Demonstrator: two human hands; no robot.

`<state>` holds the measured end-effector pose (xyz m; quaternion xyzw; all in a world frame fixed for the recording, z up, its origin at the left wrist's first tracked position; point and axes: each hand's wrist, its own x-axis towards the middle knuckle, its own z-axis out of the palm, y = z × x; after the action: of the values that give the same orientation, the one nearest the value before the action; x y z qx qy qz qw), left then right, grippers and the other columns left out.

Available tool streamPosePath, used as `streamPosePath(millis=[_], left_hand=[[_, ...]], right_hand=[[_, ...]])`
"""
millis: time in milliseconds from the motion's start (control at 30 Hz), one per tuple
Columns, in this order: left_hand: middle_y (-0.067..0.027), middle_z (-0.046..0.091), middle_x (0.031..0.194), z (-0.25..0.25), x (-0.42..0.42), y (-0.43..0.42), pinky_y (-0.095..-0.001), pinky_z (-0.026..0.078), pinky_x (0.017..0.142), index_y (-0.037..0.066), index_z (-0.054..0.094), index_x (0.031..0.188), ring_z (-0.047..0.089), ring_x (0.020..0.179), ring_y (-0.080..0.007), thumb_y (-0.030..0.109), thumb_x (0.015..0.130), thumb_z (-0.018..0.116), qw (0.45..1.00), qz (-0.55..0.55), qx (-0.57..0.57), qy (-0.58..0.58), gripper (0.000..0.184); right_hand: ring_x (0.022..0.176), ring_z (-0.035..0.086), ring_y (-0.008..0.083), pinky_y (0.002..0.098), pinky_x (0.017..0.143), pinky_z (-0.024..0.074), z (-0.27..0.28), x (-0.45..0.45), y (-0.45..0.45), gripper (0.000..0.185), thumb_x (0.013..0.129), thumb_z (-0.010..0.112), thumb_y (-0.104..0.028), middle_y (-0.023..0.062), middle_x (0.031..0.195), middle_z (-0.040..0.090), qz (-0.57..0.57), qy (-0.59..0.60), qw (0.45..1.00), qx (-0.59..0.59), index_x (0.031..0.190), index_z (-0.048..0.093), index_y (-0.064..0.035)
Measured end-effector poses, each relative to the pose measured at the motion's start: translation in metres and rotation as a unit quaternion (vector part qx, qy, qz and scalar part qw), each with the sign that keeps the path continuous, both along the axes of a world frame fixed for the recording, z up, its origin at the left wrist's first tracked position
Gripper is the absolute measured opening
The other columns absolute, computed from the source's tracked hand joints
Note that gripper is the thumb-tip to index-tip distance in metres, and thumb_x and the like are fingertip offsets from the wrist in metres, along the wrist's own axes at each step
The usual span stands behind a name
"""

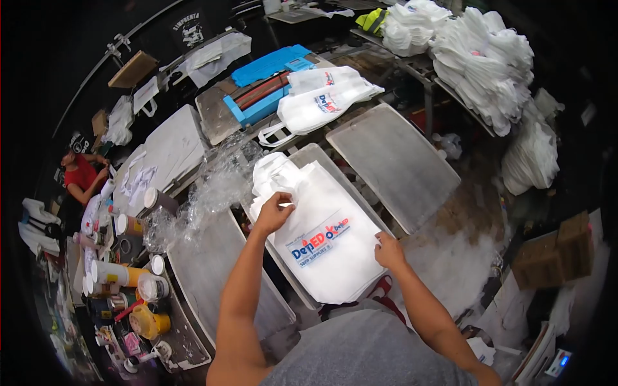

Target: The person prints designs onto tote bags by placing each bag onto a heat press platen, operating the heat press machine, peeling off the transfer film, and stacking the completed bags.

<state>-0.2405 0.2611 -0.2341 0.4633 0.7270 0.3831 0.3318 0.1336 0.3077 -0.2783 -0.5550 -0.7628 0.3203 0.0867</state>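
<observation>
A white cloth bag [322, 193] printed with red and blue lettering lies flat on a narrow grey board in front of me. Its handles are bunched at the far end. My left hand [275, 213] is closed, thumb and fingers pinched on the white fabric near the left edge. At the opposite edge, my right hand [390, 251] has its fingers curled and gripping the bag's side. Several layers of white fabric seem to lie beneath the printed face. Beyond it, more printed white bags [315, 106] rest beside a blue frame [257, 106].
Grey boards [394, 164] flank the bag on both sides. Paint tubs [149, 320] and jars crowd the left. Clear plastic wrap [219, 177] lies behind them. White bag piles [483, 61] are at upper right, cardboard boxes [541, 260] at right. A person in red [84, 174] works far left.
</observation>
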Motion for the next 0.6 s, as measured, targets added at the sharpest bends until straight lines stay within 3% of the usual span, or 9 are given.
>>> streamPosePath(millis=[100, 167, 200, 333, 367, 433, 500, 567, 600], left_hand=[[-0.0142, 0.068, 0.100, -0.008, -0.013, -0.002, -0.0307, 0.052, 0.074, 0.007, 0.061, 0.117, 0.067, 0.087, -0.0211, 0.013, 0.083, 0.062, 0.994, -0.032, 0.102, 0.037, 0.035], [-0.0148, 0.068, 0.099, 0.007, -0.027, -0.004, -0.0314, 0.052, 0.074, 0.011, 0.056, 0.127, 0.067, 0.086, -0.0204, 0.014, 0.084, 0.062, 0.991, 0.081, 0.066, 0.087, 0.044], [-0.0169, 0.068, 0.096, -0.018, -0.051, -0.005, -0.0319, 0.052, 0.073, 0.010, 0.055, 0.129, 0.066, 0.083, -0.0198, 0.016, 0.085, 0.063, 0.979, 0.113, 0.110, 0.129, 0.045], [-0.0168, 0.067, 0.091, 0.016, -0.046, -0.036, -0.0315, 0.050, 0.072, 0.002, 0.057, 0.121, 0.064, 0.076, -0.0192, 0.013, 0.088, 0.057, 0.964, 0.210, 0.146, 0.077, 0.035], [-0.0158, 0.067, 0.092, 0.016, -0.038, -0.043, -0.0314, 0.050, 0.073, 0.001, 0.059, 0.117, 0.063, 0.077, -0.0198, 0.012, 0.089, 0.056, 0.963, 0.215, 0.157, 0.052, 0.030], [-0.0139, 0.065, 0.095, -0.008, -0.019, -0.052, -0.0310, 0.048, 0.074, 0.001, 0.060, 0.110, 0.062, 0.084, -0.0214, 0.011, 0.091, 0.054, 0.945, 0.170, 0.246, 0.130, 0.023], [-0.0146, 0.065, 0.093, 0.018, 0.056, -0.065, -0.0311, 0.047, 0.072, 0.001, 0.063, 0.104, 0.062, 0.084, -0.0239, 0.010, 0.091, 0.053, 0.950, 0.144, 0.168, 0.222, 0.018], [-0.0122, 0.067, 0.085, -0.005, 0.124, -0.071, -0.0305, 0.048, 0.067, 0.002, 0.064, 0.103, 0.062, 0.072, -0.0201, 0.009, 0.090, 0.054, 0.987, 0.046, 0.095, 0.120, 0.018], [-0.0104, 0.067, 0.081, -0.031, 0.157, -0.075, -0.0291, 0.048, 0.067, 0.003, 0.065, 0.104, 0.062, 0.069, -0.0182, 0.007, 0.090, 0.054, 0.980, -0.058, 0.147, 0.121, 0.019]], right_hand=[[0.105, 0.058, 0.0351, 0.0410, 0.091, 0.0451, 0.000, 0.000, 0.000, 0.031, 0.082, 0.058, -0.008, 0.0199, 0.110, 0.062, -0.010, -0.009, 1.000, -0.007, 0.112, 0.056, -0.0022], [0.106, 0.058, 0.0343, 0.0399, 0.091, 0.0453, 0.006, -0.001, -0.001, 0.032, 0.082, 0.058, -0.009, 0.0195, 0.112, 0.061, -0.018, -0.023, 0.999, -0.027, 0.113, 0.056, -0.0025], [0.106, 0.058, 0.0343, 0.0399, 0.091, 0.0453, 0.009, -0.001, -0.002, 0.032, 0.082, 0.058, -0.009, 0.0195, 0.112, 0.061, -0.028, -0.023, 0.999, -0.026, 0.113, 0.056, -0.0025], [0.104, 0.058, 0.0326, 0.0401, 0.091, 0.0452, 0.011, 0.010, -0.007, 0.031, 0.083, 0.060, -0.014, 0.0173, 0.111, 0.061, -0.047, 0.009, 0.999, -0.026, 0.112, 0.057, -0.0037], [0.101, 0.059, 0.0322, 0.0395, 0.089, 0.0454, 0.010, 0.019, -0.009, 0.032, 0.082, 0.063, -0.018, 0.0162, 0.107, 0.062, -0.032, 0.050, 0.997, 0.043, 0.111, 0.057, -0.0045], [0.097, 0.060, 0.0318, 0.0389, 0.088, 0.0457, 0.005, 0.044, -0.020, 0.034, 0.081, 0.065, -0.022, 0.0150, 0.103, 0.062, -0.052, 0.092, 0.987, 0.121, 0.110, 0.058, -0.0053], [0.086, 0.060, 0.0277, 0.0378, 0.081, 0.0481, -0.013, 0.090, -0.032, 0.032, 0.079, 0.070, -0.028, 0.0139, 0.092, 0.061, -0.134, 0.122, 0.969, 0.167, 0.100, 0.063, -0.0048], [0.080, 0.063, 0.0278, 0.0377, 0.076, 0.0500, -0.035, 0.149, -0.055, 0.029, 0.081, 0.069, -0.030, 0.0128, 0.088, 0.064, -0.236, 0.111, 0.964, 0.045, 0.093, 0.065, -0.0041], [0.074, 0.063, 0.0276, 0.0379, 0.072, 0.0510, -0.056, 0.186, -0.067, 0.030, 0.081, 0.069, -0.032, 0.0120, 0.084, 0.065, -0.283, 0.102, 0.952, -0.064, 0.091, 0.065, -0.0040]])
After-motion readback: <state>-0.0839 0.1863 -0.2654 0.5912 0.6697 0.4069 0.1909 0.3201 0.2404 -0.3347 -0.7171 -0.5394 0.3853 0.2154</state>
